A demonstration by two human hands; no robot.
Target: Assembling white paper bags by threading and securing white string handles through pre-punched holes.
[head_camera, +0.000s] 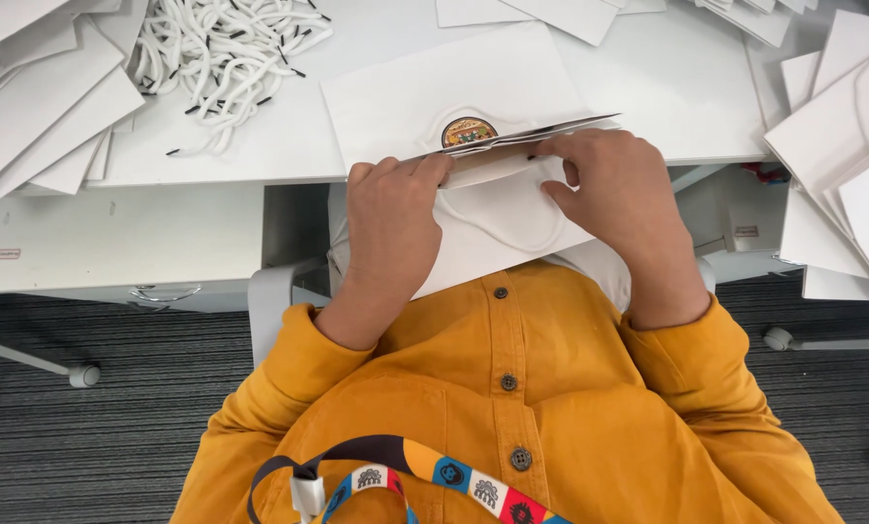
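Observation:
A flat white paper bag (454, 97) with a round coloured emblem lies half on the white table (677, 87) and hangs over its near edge toward my chest. My left hand (391, 228) grips the bag's open top edge from the left, fingers curled over the rim. My right hand (619, 194) pinches the same edge from the right, near a black-tipped white cord handle (512, 238) that loops on the bag's lower face.
A heap of loose white cords with black tips (226, 53) sits at the table's back left. Stacks of flat white bags lie at the left (37, 107) and right (842, 146). A white drawer unit (114, 243) stands under the table.

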